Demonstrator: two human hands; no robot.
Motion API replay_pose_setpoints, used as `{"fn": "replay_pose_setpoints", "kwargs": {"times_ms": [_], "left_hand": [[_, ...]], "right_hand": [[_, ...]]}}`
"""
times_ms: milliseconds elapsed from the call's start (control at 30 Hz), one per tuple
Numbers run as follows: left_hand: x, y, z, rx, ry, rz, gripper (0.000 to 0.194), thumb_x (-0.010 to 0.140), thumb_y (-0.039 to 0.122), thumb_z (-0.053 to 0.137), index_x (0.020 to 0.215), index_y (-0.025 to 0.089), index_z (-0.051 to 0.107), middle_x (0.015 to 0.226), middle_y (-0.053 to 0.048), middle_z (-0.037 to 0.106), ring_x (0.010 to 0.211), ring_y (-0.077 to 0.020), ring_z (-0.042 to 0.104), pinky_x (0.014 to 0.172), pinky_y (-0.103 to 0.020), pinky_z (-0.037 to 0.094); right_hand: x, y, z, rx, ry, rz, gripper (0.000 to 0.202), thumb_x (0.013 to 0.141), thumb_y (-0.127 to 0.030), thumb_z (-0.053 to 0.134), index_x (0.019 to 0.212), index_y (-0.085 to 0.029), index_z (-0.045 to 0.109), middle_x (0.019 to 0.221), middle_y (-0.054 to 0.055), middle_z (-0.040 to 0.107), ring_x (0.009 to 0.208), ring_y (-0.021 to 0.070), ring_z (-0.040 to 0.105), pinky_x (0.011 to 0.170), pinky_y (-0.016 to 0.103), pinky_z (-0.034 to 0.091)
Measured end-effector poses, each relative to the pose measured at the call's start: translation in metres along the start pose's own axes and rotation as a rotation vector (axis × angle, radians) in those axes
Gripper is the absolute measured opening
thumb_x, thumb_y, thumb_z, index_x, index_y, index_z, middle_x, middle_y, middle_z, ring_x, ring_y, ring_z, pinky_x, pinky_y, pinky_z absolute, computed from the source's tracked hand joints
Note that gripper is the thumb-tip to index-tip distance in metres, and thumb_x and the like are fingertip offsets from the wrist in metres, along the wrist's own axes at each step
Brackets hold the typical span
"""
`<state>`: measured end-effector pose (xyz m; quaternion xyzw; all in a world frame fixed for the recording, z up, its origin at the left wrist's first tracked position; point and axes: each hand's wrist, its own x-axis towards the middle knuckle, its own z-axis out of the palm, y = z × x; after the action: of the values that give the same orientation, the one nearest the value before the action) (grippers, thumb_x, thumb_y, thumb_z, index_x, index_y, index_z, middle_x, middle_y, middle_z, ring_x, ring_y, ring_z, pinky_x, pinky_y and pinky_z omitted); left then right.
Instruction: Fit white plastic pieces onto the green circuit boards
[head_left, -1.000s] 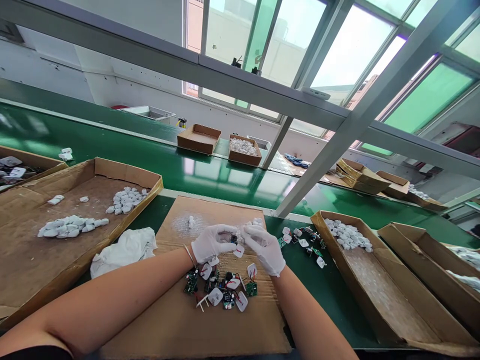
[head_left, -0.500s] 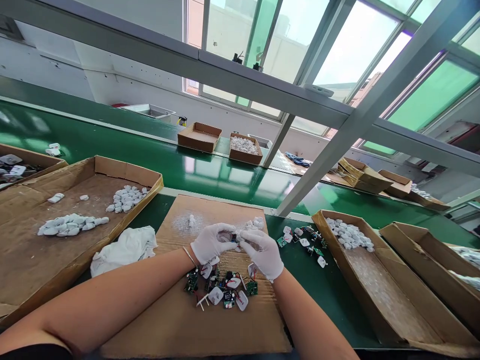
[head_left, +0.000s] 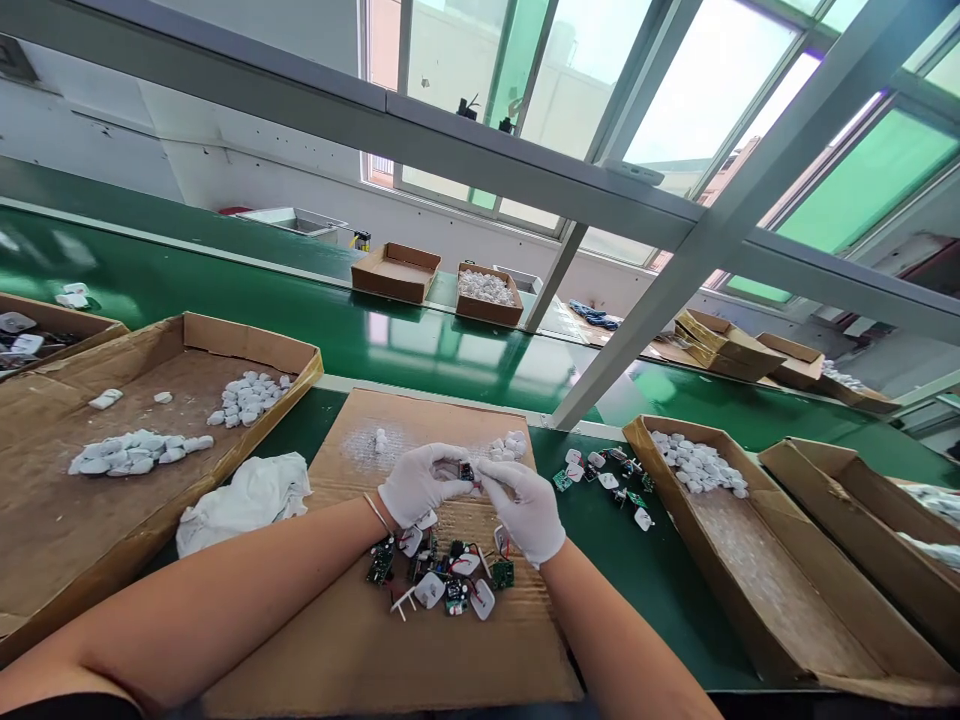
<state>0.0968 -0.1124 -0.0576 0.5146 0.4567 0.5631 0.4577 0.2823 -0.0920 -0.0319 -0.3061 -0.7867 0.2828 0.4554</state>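
Observation:
Both my hands wear white gloves and meet above a cardboard sheet (head_left: 330, 640). My left hand (head_left: 421, 484) is closed around a small dark circuit board (head_left: 466, 471), its fingers curled over the top and the thumb below. From the other side my right hand (head_left: 525, 508) pinches at the same board's edge; a light-coloured part there is mostly hidden by the fingertips. Just below lie several green circuit boards (head_left: 502, 573) wired to white plug covers (head_left: 430, 590). Beyond my hands sit a heap of white putty-like lumps (head_left: 510, 446) and one small lump (head_left: 381, 440) on a white-dusted patch.
On the left, a large cardboard tray (head_left: 45, 510) holds white pieces, with a white cloth (head_left: 247, 500) beside it. More boards with covers (head_left: 607, 480) lie to the right, near another cardboard tray (head_left: 810, 600). A slanting metal post (head_left: 600, 370) rises behind the sheet.
My hands stay together on the board, with only slight finger movement; the right fingertips sit a little closer to it. The whole view has shifted slightly.

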Motion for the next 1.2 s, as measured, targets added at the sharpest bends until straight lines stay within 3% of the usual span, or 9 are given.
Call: {"fn": "replay_pose_setpoints", "kwargs": {"times_ms": [167,367,533,667,767,867,967,1200], "left_hand": [[-0.001,0.001,0.002,-0.048,-0.023,-0.022,0.047,0.050,0.030,0.089,0.088,0.014,0.067,0.083,-0.005,0.075,0.078,-0.0197,0.071,0.079,-0.033,0.059],[-0.001,0.002,0.003,-0.101,-0.019,-0.059,0.047,0.048,0.027,0.089,0.087,0.014,0.066,0.083,-0.004,0.074,0.078,-0.0193,0.071,0.080,-0.033,0.059],[-0.002,0.005,0.002,-0.072,-0.050,-0.056,0.047,0.049,0.026,0.089,0.088,0.013,0.068,0.083,-0.005,0.075,0.078,-0.0191,0.070,0.080,-0.033,0.058],[-0.004,0.010,-0.003,0.144,-0.056,0.060,0.041,0.052,0.025,0.088,0.088,0.013,0.072,0.083,-0.007,0.074,0.077,-0.0194,0.067,0.079,-0.032,0.055],[-0.006,0.015,-0.005,0.236,-0.106,0.232,0.036,0.055,0.028,0.088,0.085,0.015,0.074,0.085,-0.008,0.072,0.081,-0.0196,0.066,0.081,-0.031,0.053],[-0.008,0.019,-0.006,0.236,-0.154,0.378,0.036,0.056,0.033,0.088,0.085,0.017,0.075,0.091,-0.008,0.069,0.088,-0.0200,0.065,0.083,-0.031,0.051],[-0.010,0.021,-0.005,0.263,-0.179,0.427,0.039,0.055,0.038,0.088,0.086,0.018,0.076,0.086,-0.007,0.065,0.086,-0.0196,0.062,0.080,-0.032,0.051],[-0.011,0.013,-0.007,0.330,-0.238,0.409,0.038,0.058,0.040,0.087,0.089,0.021,0.077,0.082,-0.005,0.061,0.086,-0.0192,0.057,0.078,-0.031,0.051]], "right_hand": [[0.000,0.002,0.002,0.016,0.049,0.026,0.022,0.083,-0.022,0.065,0.100,-0.030,0.075,0.096,0.004,0.075,0.090,0.0242,0.069,0.085,0.038,0.055],[-0.004,0.005,0.003,0.073,0.019,0.064,0.021,0.081,-0.021,0.066,0.099,-0.028,0.075,0.097,0.005,0.074,0.091,0.0242,0.069,0.085,0.038,0.055],[-0.004,0.013,0.005,0.232,0.016,0.286,0.017,0.080,-0.029,0.069,0.095,-0.024,0.075,0.095,0.006,0.073,0.090,0.0241,0.068,0.084,0.038,0.055],[-0.001,0.018,0.005,0.546,-0.005,0.464,0.041,0.070,-0.029,0.080,0.108,-0.021,0.068,0.079,0.002,0.070,0.075,0.0188,0.066,0.076,0.035,0.055],[0.003,0.020,0.004,0.754,-0.077,0.499,0.058,0.063,-0.023,0.084,0.116,-0.022,0.061,0.081,-0.001,0.066,0.071,0.0150,0.062,0.067,0.030,0.054],[0.005,0.019,0.005,0.875,-0.290,0.562,0.062,0.063,-0.024,0.083,0.119,-0.020,0.058,0.080,0.000,0.064,0.062,0.0132,0.058,0.053,0.026,0.051],[0.005,0.017,0.006,0.955,-0.455,0.571,0.062,0.065,-0.025,0.080,0.121,-0.015,0.058,0.065,-0.003,0.059,0.052,0.0100,0.051,0.048,0.023,0.045],[0.003,0.008,0.008,0.937,-0.464,0.586,0.059,0.061,-0.023,0.079,0.116,-0.012,0.062,0.060,-0.004,0.056,0.049,0.0091,0.048,0.046,0.021,0.038]]}}
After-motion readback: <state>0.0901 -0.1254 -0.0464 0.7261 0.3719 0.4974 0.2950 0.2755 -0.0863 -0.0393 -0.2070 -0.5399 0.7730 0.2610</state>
